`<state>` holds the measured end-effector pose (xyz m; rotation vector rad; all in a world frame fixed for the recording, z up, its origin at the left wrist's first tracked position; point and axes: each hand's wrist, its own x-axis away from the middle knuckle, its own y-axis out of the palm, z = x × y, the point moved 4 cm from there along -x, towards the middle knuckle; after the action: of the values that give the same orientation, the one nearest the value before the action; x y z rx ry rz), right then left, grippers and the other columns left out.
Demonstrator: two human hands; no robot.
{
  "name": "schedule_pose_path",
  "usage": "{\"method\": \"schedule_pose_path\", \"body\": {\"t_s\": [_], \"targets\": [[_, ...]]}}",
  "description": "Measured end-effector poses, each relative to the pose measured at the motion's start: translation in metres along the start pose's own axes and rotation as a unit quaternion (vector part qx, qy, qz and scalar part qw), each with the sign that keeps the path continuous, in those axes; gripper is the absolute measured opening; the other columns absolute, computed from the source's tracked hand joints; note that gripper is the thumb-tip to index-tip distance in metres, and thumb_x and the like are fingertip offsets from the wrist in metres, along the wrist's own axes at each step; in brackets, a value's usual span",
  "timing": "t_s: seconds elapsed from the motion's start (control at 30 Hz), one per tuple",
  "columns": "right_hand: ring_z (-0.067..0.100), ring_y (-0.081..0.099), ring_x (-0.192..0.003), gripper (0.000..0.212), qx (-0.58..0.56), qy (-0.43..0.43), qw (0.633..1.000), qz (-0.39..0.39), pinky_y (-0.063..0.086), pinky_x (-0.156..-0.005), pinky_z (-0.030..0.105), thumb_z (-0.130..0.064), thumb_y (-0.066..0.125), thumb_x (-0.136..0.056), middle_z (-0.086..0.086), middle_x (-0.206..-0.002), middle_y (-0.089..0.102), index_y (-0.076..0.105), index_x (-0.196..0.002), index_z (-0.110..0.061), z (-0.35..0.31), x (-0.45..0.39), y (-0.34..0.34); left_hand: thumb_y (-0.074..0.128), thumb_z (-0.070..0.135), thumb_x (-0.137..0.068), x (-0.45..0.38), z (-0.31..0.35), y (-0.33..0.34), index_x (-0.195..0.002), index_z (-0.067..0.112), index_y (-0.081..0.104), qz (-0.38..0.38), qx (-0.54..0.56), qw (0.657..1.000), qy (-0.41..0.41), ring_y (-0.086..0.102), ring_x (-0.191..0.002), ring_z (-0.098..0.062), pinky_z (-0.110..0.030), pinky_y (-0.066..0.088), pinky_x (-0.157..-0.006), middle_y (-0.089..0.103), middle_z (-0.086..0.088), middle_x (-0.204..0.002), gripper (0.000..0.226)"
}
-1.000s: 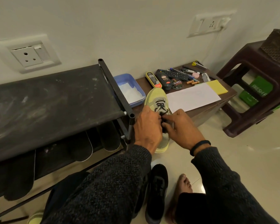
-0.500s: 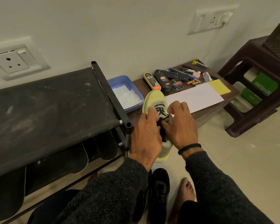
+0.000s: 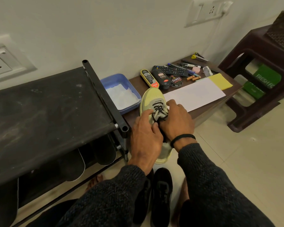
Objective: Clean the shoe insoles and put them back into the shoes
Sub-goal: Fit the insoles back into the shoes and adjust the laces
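A pale yellow-green sneaker (image 3: 152, 98) with black laces lies toe-forward on the low brown table (image 3: 138, 82), its heel hanging over the front edge. My left hand (image 3: 145, 138) grips its left side beside the laces. My right hand (image 3: 176, 122) curls over the tongue and laces from the right. The shoe's opening is hidden under both hands. Two dark insoles (image 3: 104, 149) (image 3: 74, 163) lean upright beneath the black shoe rack (image 3: 47, 112). A pair of black shoes (image 3: 161, 194) stands on the floor below my arms.
On the table are a blue tray (image 3: 131, 86) holding something white, a white paper sheet (image 3: 195, 94), a yellow cloth (image 3: 220, 81), polish containers (image 3: 161, 78) and a remote (image 3: 170, 70). A brown plastic stool (image 3: 261, 63) stands at the right. My bare feet are on the tiled floor.
My right hand has slid forward over the sneaker's laces, and my left hand has moved forward along its side. The sneaker stays on the table edge.
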<state>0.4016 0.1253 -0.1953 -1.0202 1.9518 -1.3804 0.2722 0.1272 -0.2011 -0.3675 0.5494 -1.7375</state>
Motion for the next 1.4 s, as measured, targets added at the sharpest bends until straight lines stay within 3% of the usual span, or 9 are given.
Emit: {"method": "schedule_pose_path", "body": {"t_s": [0.23,0.47,0.63,0.7,0.87,1.0,1.17,1.33,1.4], "targets": [[0.025,0.050,-0.128,0.099,-0.148,-0.041,0.967,-0.204,0.045,-0.101,0.036,-0.026,0.089,-0.072,0.007,-0.138,0.048,0.029,-0.151,-0.037,0.018,0.007,-0.013,0.062,0.026,-0.093,-0.008,0.003,0.000,-0.134,0.041,0.042,0.003,-0.014,1.000,-0.013,0.064,-0.092,-0.021,-0.043,0.058,-0.077,0.064,-0.001,-0.098,0.048],[0.026,0.055,-0.109,0.067,-0.051,-0.069,0.996,-0.039,0.053,-0.076,0.038,-0.047,0.069,-0.087,0.004,-0.122,0.053,0.036,-0.144,-0.037,0.008,0.012,-0.003,0.062,0.025,-0.094,-0.009,0.011,0.003,-0.134,0.037,0.042,0.018,-0.044,0.999,0.005,0.064,-0.106,-0.019,-0.042,0.059,-0.082,0.064,0.003,-0.120,0.047],[0.026,0.052,-0.106,0.057,0.006,-0.061,0.998,0.007,0.051,-0.070,0.037,-0.040,0.067,-0.089,0.004,-0.118,0.052,0.045,-0.140,-0.031,0.000,0.008,0.006,0.066,0.027,-0.094,-0.013,0.002,0.003,-0.132,0.038,0.047,-0.004,-0.015,1.000,-0.013,0.066,-0.085,-0.019,-0.027,0.055,-0.068,0.068,-0.002,-0.099,0.044],[0.026,0.053,-0.105,0.052,0.007,-0.055,0.998,0.017,0.051,-0.069,0.038,-0.037,0.067,-0.089,0.005,-0.117,0.053,0.048,-0.137,-0.028,0.001,0.006,0.006,0.068,0.029,-0.094,-0.015,-0.001,0.004,-0.129,0.037,0.052,-0.030,0.042,0.997,-0.051,0.057,-0.067,-0.010,-0.016,0.044,-0.056,0.060,0.004,-0.084,0.040],[0.031,0.057,-0.095,0.042,0.015,-0.028,0.999,0.024,0.050,-0.069,0.039,-0.034,0.064,-0.092,0.008,-0.112,0.053,0.048,-0.129,-0.022,0.000,0.003,0.004,0.068,0.027,-0.092,-0.013,-0.001,0.004,-0.126,0.040,0.052,-0.084,0.156,0.976,-0.125,0.050,-0.060,-0.006,-0.025,0.046,-0.058,0.050,0.007,-0.070,0.040],[0.034,0.062,-0.094,0.050,0.005,0.039,0.999,-0.024,0.054,-0.074,0.043,-0.044,0.071,-0.084,0.008,-0.109,0.059,0.049,-0.123,-0.022,-0.001,-0.003,0.007,0.062,0.011,-0.088,-0.002,0.007,-0.005,-0.115,0.032,0.044,-0.072,0.060,0.995,-0.039,0.055,-0.074,-0.010,-0.020,0.042,-0.060,0.054,0.004,-0.087,0.038],[0.034,0.063,-0.101,0.047,-0.054,0.062,0.989,-0.124,0.056,-0.083,0.046,-0.042,0.069,-0.086,0.011,-0.114,0.064,0.051,-0.122,-0.018,0.006,-0.004,0.001,0.062,0.016,-0.090,0.016,0.018,-0.023,-0.100,0.029,0.055,-0.083,-0.050,0.987,0.125,0.052,-0.082,-0.001,-0.014,0.042,-0.067,0.049,0.013,-0.095,0.018],[0.029,0.075,-0.072,0.023,-0.162,0.141,0.935,-0.282,0.064,-0.063,0.046,-0.025,0.072,-0.090,0.014,-0.093,0.073,0.065,-0.104,-0.010,0.025,0.022,-0.010,0.063,0.036,-0.094,0.033,0.019,-0.033,-0.113,0.032,0.062,-0.167,-0.042,0.975,0.141,0.059,-0.094,0.002,-0.022,0.054,-0.083,0.063,0.016,-0.106,0.019],[0.029,0.075,-0.066,0.018,-0.176,0.130,0.931,-0.293,0.064,-0.063,0.045,-0.024,0.071,-0.091,0.014,-0.086,0.075,0.068,-0.097,-0.008,0.030,0.031,-0.014,0.064,0.048,-0.091,0.033,0.017,-0.027,-0.117,0.029,0.064,-0.201,-0.074,0.965,0.150,0.058,-0.100,-0.001,-0.028,0.054,-0.090,0.064,0.014,-0.111,0.032]]}}
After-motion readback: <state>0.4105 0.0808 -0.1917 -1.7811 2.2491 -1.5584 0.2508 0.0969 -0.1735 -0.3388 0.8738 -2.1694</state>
